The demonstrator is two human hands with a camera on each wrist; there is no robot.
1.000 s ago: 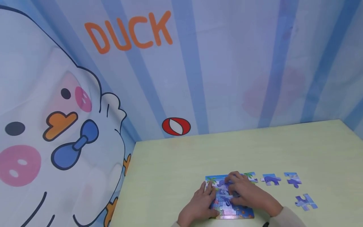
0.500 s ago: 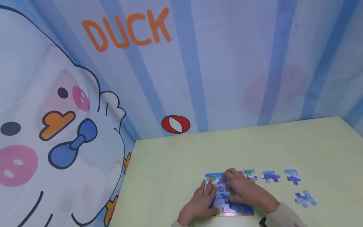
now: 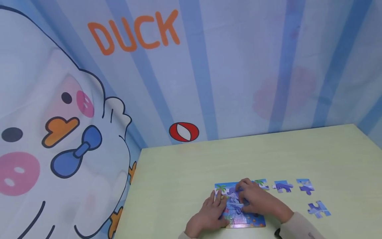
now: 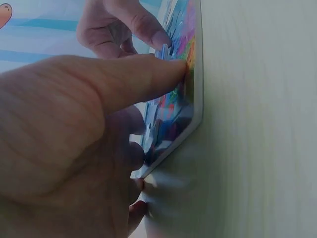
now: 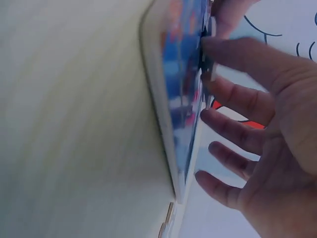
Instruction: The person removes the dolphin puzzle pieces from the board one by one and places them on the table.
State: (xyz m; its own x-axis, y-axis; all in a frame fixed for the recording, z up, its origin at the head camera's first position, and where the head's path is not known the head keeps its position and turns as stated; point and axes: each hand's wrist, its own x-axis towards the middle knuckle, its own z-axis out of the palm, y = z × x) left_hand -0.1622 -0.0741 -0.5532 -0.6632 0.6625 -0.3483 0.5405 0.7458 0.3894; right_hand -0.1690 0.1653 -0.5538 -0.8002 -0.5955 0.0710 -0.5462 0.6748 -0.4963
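A jigsaw puzzle (image 3: 240,220) with a sea picture, dolphins and palm trees lies in a flat tray on the table. My left hand (image 3: 209,212) rests on its left side with fingers extended; in the left wrist view the thumb (image 4: 148,77) presses near the tray's edge. Over the middle of the picture my right hand (image 3: 258,199) pinches a puzzle piece (image 5: 212,72) between thumb and fingers. That piece stands slightly raised above the picture in the right wrist view. The right hand hides part of the picture in the head view.
To the right of the tray lie loose puzzle pieces: a purple dolphin piece (image 3: 283,186), another piece (image 3: 305,186) and a nearer one (image 3: 319,209). A palm-tree piece (image 3: 262,183) is by the tray's upper right corner. A duck-printed curtain (image 3: 238,66) stands behind the pale table (image 3: 179,179).
The head view shifts slightly. My right hand stays over the middle of the puzzle with only small finger movements, and my left hand remains on the left side.
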